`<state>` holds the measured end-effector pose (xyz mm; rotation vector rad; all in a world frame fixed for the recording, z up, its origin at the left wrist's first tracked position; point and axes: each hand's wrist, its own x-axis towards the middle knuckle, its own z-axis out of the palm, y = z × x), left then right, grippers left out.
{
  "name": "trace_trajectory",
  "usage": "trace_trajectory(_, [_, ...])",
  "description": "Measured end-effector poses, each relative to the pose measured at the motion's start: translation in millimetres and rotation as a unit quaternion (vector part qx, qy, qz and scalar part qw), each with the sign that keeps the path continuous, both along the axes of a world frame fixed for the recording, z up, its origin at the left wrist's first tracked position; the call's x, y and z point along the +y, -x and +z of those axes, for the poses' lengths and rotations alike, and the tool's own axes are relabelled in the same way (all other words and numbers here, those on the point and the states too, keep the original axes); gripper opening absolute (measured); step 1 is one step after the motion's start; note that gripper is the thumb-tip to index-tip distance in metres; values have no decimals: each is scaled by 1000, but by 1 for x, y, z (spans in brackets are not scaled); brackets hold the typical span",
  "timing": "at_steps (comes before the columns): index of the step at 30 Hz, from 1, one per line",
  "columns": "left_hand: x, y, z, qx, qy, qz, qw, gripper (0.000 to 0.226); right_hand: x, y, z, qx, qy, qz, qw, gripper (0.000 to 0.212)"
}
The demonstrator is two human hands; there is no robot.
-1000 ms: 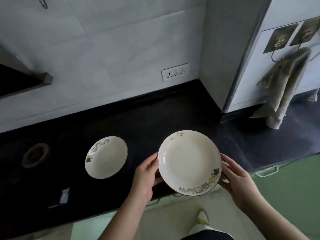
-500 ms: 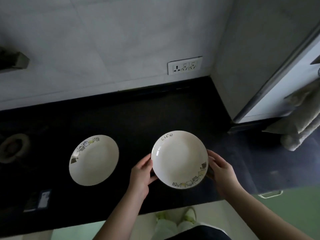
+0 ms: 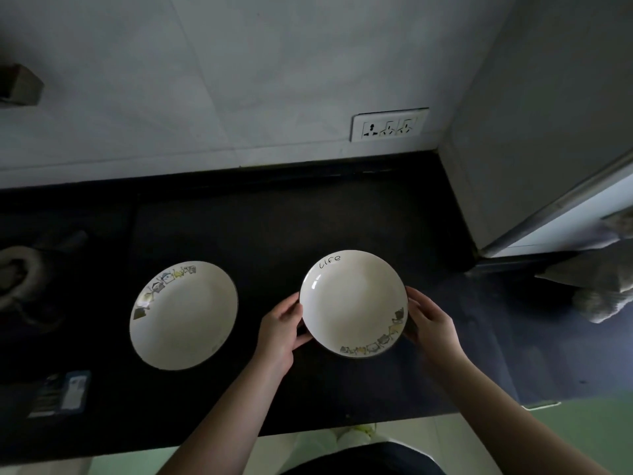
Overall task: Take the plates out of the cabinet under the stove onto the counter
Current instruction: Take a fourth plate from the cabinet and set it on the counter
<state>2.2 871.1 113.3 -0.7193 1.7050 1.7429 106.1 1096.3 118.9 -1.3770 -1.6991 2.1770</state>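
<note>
A white plate marked "Life" (image 3: 352,299), with small cartoon figures along its near rim, is over the black counter (image 3: 274,217). My left hand (image 3: 279,329) grips its left edge and my right hand (image 3: 430,322) grips its right edge. Whether the plate touches the counter cannot be told. A second white plate (image 3: 185,317) with the same cartoon border lies flat on the counter to the left, apart from both hands.
A white tiled wall with a socket strip (image 3: 388,125) backs the counter. A grey cabinet side (image 3: 534,132) closes off the right, with a grey towel (image 3: 596,282) hanging there. A stove burner (image 3: 15,272) and a small dark packet (image 3: 60,392) sit at the left.
Both hands have carried the "Life" plate forward from the counter's front edge to over the counter, right of the other plate. The view has tilted down and shifted right.
</note>
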Motion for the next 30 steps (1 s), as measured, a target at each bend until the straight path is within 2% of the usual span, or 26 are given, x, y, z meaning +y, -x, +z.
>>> trace_trajectory(18, [5,2,-5,18,17,-24,999,37,4,0,-12,-10,6,-1,1000,25])
trace_trajectory(26, [0,1,-10,60,51,-51,996,29,12,0,-12,-14,20,16,1000,24])
trace_trajectory(30, [1,1,-10,87,115,-77,987,34,17,2,-11,-1,13,63,998,26])
